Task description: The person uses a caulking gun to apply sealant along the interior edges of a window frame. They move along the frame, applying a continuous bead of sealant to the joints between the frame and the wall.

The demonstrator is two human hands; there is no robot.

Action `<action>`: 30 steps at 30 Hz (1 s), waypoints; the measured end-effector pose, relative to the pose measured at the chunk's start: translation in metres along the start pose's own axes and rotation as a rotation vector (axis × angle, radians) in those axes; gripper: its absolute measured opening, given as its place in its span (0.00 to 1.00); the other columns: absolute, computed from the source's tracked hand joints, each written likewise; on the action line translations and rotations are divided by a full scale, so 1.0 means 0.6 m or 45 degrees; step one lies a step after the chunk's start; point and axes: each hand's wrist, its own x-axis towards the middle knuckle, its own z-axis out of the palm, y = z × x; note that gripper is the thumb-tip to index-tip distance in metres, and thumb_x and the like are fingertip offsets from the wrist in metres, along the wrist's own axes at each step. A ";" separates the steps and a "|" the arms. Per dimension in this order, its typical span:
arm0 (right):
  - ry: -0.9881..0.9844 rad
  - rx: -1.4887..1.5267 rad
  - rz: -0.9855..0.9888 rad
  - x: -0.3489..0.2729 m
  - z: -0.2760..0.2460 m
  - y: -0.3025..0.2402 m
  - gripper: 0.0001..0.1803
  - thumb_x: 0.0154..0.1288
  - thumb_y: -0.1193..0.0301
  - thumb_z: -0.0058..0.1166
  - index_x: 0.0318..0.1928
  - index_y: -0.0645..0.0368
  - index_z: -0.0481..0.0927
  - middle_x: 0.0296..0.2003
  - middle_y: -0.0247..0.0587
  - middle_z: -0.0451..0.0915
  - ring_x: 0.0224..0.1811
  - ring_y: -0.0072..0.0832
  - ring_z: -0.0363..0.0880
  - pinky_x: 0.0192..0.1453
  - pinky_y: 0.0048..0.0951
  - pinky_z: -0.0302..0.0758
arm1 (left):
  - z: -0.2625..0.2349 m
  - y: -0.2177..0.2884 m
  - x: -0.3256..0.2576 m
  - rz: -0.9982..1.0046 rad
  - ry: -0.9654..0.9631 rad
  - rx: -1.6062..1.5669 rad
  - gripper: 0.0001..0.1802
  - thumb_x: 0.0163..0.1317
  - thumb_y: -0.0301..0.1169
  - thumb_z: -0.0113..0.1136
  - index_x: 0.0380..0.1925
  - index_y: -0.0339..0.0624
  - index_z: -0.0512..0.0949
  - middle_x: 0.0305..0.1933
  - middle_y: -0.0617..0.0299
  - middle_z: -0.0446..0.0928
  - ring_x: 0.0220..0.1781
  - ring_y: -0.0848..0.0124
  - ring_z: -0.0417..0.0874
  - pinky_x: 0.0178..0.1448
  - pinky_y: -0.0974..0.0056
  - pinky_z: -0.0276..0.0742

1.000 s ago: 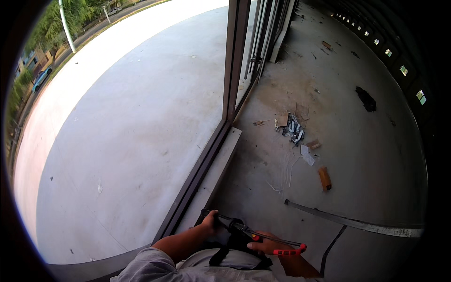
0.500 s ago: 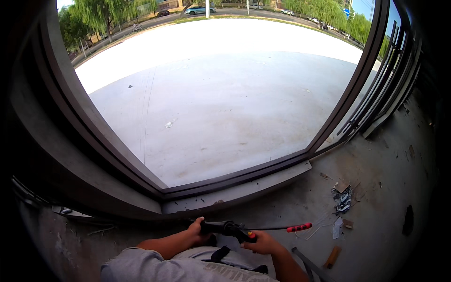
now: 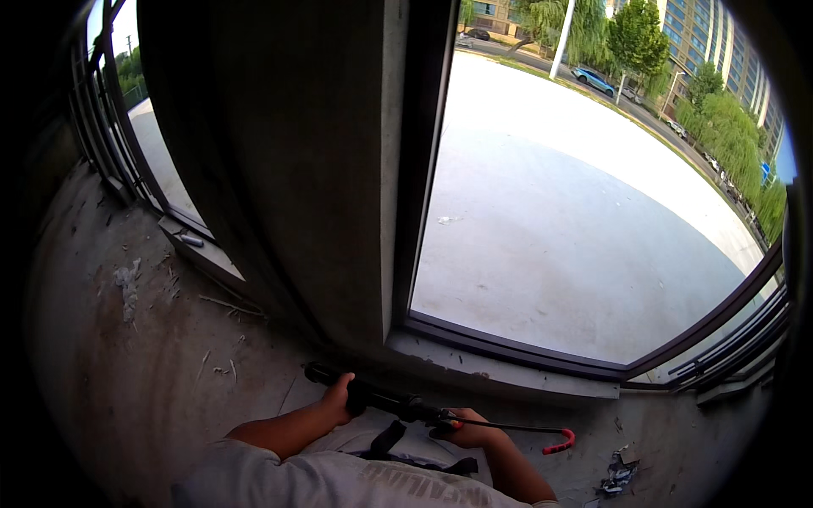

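Note:
A black caulking gun (image 3: 381, 398) lies across the lower middle of the view, its thin rod ending in a red hook (image 3: 561, 444) at the right. My left hand (image 3: 337, 400) grips the black tube near its front end. My right hand (image 3: 470, 432) is closed around the gun's handle and trigger at the rear. Both hands hold the tool low above the concrete floor, just in front of the window sill (image 3: 508, 372).
A wide concrete pillar (image 3: 296, 169) stands straight ahead, with a dark-framed window (image 3: 576, 220) to its right and another window at far left. Debris and scraps (image 3: 129, 284) lie on the floor at left, and crumpled litter (image 3: 618, 476) at lower right.
My view has swung to the left, so the pillar now fills the middle and the window sits at the right. Both hands keep their hold on the caulking gun.

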 end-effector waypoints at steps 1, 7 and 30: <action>-0.031 -0.014 -0.019 0.026 0.012 -0.017 0.22 0.59 0.60 0.73 0.48 0.58 0.83 0.37 0.43 0.85 0.37 0.31 0.83 0.45 0.34 0.79 | -0.017 0.025 -0.021 0.048 0.043 0.019 0.22 0.67 0.52 0.56 0.51 0.51 0.76 0.50 0.61 0.80 0.53 0.62 0.81 0.59 0.52 0.76; -0.208 -0.300 -0.135 0.173 0.103 -0.199 0.24 0.58 0.65 0.73 0.54 0.57 0.83 0.40 0.44 0.87 0.43 0.28 0.84 0.50 0.34 0.79 | -0.106 0.173 -0.190 0.317 0.371 -0.135 0.19 0.66 0.53 0.60 0.44 0.52 0.77 0.40 0.63 0.79 0.42 0.64 0.82 0.43 0.54 0.79; -1.365 -0.432 -0.652 0.616 0.351 -0.607 0.27 0.58 0.69 0.64 0.60 0.56 0.81 0.50 0.51 0.85 0.54 0.43 0.85 0.61 0.36 0.77 | -0.340 0.266 -0.458 0.952 0.903 -1.215 0.18 0.65 0.51 0.60 0.37 0.51 0.72 0.35 0.63 0.78 0.37 0.64 0.82 0.41 0.57 0.80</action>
